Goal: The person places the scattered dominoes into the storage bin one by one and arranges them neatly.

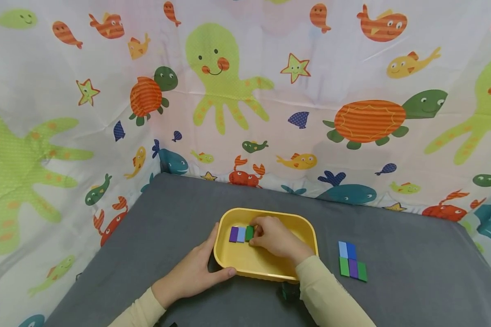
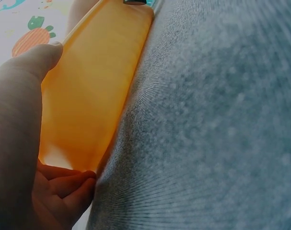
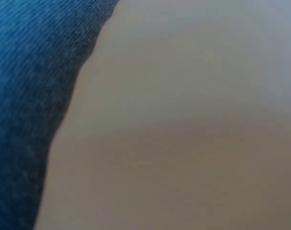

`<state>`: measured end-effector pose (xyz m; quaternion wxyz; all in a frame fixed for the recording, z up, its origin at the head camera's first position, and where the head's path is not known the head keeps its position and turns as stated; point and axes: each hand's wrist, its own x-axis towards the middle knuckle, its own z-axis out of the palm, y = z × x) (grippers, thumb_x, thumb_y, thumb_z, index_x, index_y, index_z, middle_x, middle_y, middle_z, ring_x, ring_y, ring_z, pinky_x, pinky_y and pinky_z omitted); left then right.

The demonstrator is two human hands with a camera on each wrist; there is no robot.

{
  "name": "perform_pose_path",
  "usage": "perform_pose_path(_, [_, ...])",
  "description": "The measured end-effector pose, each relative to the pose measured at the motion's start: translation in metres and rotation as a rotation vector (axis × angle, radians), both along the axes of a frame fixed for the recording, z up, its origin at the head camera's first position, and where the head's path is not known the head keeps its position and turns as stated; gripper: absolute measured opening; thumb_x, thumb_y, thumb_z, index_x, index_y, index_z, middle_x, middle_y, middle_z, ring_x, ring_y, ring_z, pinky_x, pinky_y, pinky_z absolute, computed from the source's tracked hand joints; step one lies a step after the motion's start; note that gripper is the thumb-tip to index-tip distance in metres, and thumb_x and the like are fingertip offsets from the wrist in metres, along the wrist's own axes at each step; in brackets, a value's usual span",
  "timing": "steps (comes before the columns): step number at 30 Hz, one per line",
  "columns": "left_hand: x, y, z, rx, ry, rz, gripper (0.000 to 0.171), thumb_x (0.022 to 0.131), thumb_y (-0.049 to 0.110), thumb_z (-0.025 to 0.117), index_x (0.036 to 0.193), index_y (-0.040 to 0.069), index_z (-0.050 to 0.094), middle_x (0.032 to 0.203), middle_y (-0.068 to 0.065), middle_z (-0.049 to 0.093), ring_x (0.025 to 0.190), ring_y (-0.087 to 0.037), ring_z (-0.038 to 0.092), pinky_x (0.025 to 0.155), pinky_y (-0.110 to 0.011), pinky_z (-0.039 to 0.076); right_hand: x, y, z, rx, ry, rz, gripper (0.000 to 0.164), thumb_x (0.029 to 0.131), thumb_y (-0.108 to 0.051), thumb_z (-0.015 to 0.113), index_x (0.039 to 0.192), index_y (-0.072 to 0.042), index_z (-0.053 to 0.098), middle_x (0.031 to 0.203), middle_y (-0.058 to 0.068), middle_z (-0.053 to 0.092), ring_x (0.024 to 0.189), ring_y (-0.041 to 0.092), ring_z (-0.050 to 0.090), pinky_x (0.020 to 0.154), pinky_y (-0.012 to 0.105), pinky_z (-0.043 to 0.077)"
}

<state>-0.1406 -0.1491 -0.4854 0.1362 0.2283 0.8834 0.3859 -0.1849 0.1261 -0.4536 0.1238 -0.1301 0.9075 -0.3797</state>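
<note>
A yellow plastic tub (image 1: 266, 271) stands on the grey cloth in the head view. My left hand (image 1: 190, 270) grips its near left corner, thumb by the front rim and fingers along the left end. The left wrist view shows those fingers (image 2: 71, 189) bent against the tub wall (image 2: 95, 81). Inside the tub, a purple tile (image 1: 233, 234) and a light blue tile (image 1: 241, 235) lie side by side. Just right of them, my right hand (image 1: 276, 238) pinches a green tile (image 1: 249, 233) between thumb and fingers. Blurred skin and sleeve fill most of the right wrist view.
To the right of the tub, several flat tiles lie together on the cloth: a light blue tile (image 1: 343, 250), a blue tile (image 1: 351, 251), a purple tile (image 1: 353, 268) and green ones beside it. A curtain (image 1: 245, 104) printed with sea animals hangs behind and at the left.
</note>
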Motion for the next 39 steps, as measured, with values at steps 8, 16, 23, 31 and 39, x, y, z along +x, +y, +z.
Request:
perform_pose_path(8, [0.000, 0.001, 0.000, -0.004, -0.009, 0.013, 0.124, 0.093, 0.071, 0.076, 0.177, 0.019, 0.002, 0.177, -0.006, 0.031, 0.158, -0.029, 0.041, 0.123, -0.058, 0.039, -0.001, -0.002, -0.002, 0.016, -0.025, 0.013, 0.046, 0.093, -0.010, 0.089, 0.135, 0.001, 0.071, 0.088, 0.002, 0.066, 0.084, 0.021, 0.061, 0.078, 0.035, 0.055])
perform_pose_path(16, [0.000, 0.001, 0.001, -0.001, -0.011, 0.012, 0.123, 0.093, 0.071, 0.076, 0.177, 0.020, 0.001, 0.177, -0.006, 0.030, 0.158, -0.030, 0.040, 0.123, -0.059, 0.039, 0.000, -0.003, -0.002, 0.023, -0.014, 0.032, 0.047, 0.094, -0.010, 0.088, 0.136, 0.001, 0.070, 0.087, 0.000, 0.067, 0.084, 0.020, 0.062, 0.082, 0.036, 0.056])
perform_pose_path(23, [-0.001, 0.002, -0.001, -0.005, -0.009, 0.011, 0.123, 0.093, 0.072, 0.075, 0.177, 0.021, 0.001, 0.178, -0.006, 0.029, 0.158, -0.030, 0.040, 0.123, -0.059, 0.039, 0.002, -0.003, 0.000, 0.019, -0.024, 0.039, 0.048, 0.094, -0.010, 0.088, 0.137, 0.001, 0.070, 0.088, 0.001, 0.067, 0.084, 0.020, 0.062, 0.083, 0.035, 0.056])
perform_pose_path(31, [-0.001, 0.001, -0.002, -0.004, -0.009, 0.014, 0.124, 0.093, 0.072, 0.076, 0.177, 0.021, 0.001, 0.178, -0.005, 0.028, 0.159, -0.029, 0.039, 0.123, -0.059, 0.038, 0.003, 0.001, 0.002, -0.031, -0.009, -0.006, 0.046, 0.096, -0.018, 0.086, 0.135, -0.001, 0.071, 0.089, 0.002, 0.067, 0.081, 0.021, 0.062, 0.072, 0.032, 0.053])
perform_pose_path(39, [-0.001, 0.002, -0.002, -0.009, 0.005, 0.015, 0.127, 0.091, 0.074, 0.076, 0.178, 0.018, 0.002, 0.177, -0.004, 0.030, 0.158, -0.027, 0.041, 0.124, -0.057, 0.038, 0.001, 0.007, 0.005, -0.123, 0.042, -0.070, 0.040, 0.098, -0.017, 0.084, 0.134, -0.003, 0.072, 0.089, 0.002, 0.065, 0.081, 0.021, 0.060, 0.068, 0.031, 0.049])
